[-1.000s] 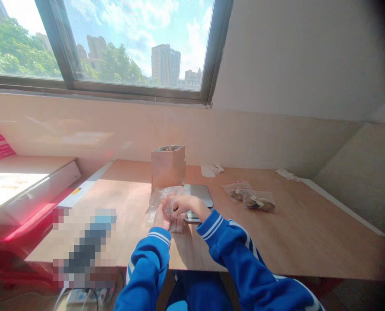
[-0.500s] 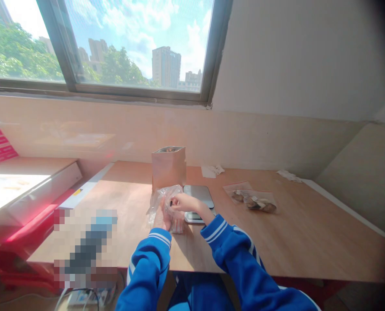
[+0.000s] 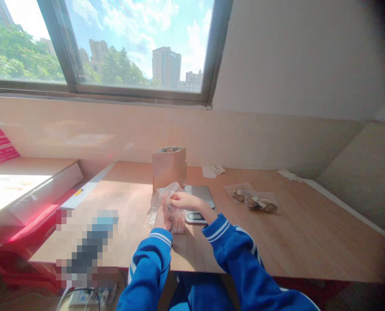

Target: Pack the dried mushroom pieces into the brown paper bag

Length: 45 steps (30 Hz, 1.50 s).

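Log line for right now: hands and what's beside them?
Left hand: holding clear plastic bag | Right hand: fingers on bag | Nearby: kraft paper pouch, digital scale

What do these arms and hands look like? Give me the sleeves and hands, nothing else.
The left sleeve and right sleeve are matching bright blue, with white stripes around each cuff and a white stripe running along each arm. The left hand and right hand are bare, with no gloves.

The left hand [image 3: 162,219] grips a plastic bag [image 3: 177,221] on the worktop [image 3: 276,242], right fingers [image 3: 177,198] pinching it, between a paper bag [image 3: 169,168] and a scale [image 3: 199,194].
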### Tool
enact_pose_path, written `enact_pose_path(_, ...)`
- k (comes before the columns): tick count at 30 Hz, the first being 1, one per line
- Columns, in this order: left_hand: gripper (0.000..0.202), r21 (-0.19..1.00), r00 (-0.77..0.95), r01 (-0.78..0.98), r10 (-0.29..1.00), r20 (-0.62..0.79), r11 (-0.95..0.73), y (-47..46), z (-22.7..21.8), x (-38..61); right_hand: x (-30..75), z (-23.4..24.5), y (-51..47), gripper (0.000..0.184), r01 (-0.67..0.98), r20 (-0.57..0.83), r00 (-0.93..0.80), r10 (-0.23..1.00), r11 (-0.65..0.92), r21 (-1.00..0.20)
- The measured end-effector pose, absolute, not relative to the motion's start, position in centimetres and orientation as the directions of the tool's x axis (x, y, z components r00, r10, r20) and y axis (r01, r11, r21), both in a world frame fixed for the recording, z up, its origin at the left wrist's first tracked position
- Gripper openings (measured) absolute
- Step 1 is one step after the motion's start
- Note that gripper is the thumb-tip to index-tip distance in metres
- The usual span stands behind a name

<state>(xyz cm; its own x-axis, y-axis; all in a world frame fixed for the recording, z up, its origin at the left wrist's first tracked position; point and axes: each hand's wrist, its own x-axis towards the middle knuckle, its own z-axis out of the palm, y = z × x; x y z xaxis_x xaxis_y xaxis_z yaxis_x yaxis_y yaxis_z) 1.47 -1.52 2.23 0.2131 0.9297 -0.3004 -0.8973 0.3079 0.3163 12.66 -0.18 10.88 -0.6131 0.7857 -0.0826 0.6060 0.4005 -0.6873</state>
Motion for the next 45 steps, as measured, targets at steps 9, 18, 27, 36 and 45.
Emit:
enact_pose_path(9, 0.038, 0.460, 0.093, -0.864, 0.962, -0.257, 0.206, -1.9, 2.7, 1.9, 12.9, 9.5, 0.1, 0.032, 0.505, -0.036, -0.611, 0.791, 0.354, -0.787)
enact_pose_path(18, 0.032, 0.411, 0.124, -0.891, 0.975, -0.184, 0.191, -2.1, 3.0, 1.7, 13.5, 8.7, 0.0, 0.018, 0.203, 0.177, -0.464, 0.868, 0.298, -0.933)
enact_pose_path(27, 0.033, 0.372, 0.119, -0.912, 0.979, -0.163, 0.173, -1.6, 1.4, 1.3, 12.9, 9.1, 0.7, 0.024, 0.072, 0.289, -0.220, 0.932, 0.311, -0.948)
enact_pose_path(36, 0.026, 0.469, 0.008, -0.874, 0.969, -0.248, 0.127, -1.1, 0.6, 1.5, 12.8, 7.1, 1.2, 0.031, 0.190, 0.349, -0.197, 0.916, 0.385, -0.903)
enact_pose_path(45, 0.026, 0.424, 0.052, -0.891, 0.964, -0.261, 0.163, -1.5, 1.5, 1.6, 13.2, 7.5, 1.0, 0.039, 0.130, 0.296, -0.206, 0.933, 0.326, -0.936)
